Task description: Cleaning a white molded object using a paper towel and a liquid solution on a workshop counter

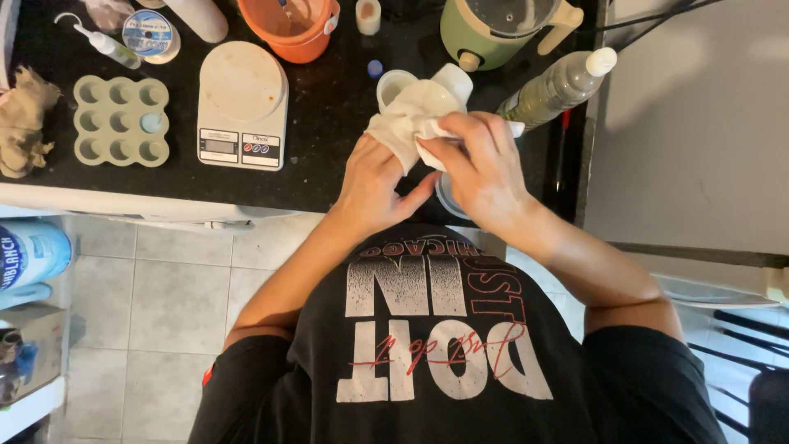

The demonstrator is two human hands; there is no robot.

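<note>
My left hand [374,185] and my right hand [477,168] are together over the near edge of the black countertop [329,107]. Both grip a crumpled white cloth [415,115], the right hand's fingers pinching it from above, the left hand holding it from below. A clear round container [448,197] shows partly under my right hand. Just behind the cloth stand a small white cup [393,82] and a white cap-shaped piece [454,80].
A white kitchen scale [242,103], a pale green silicone mould [121,121], an orange bowl [292,29], a green jug appliance [501,29] and a lying clear bottle [559,86] stand on the counter. A brown rag [25,123] lies far left. Tiled floor below left.
</note>
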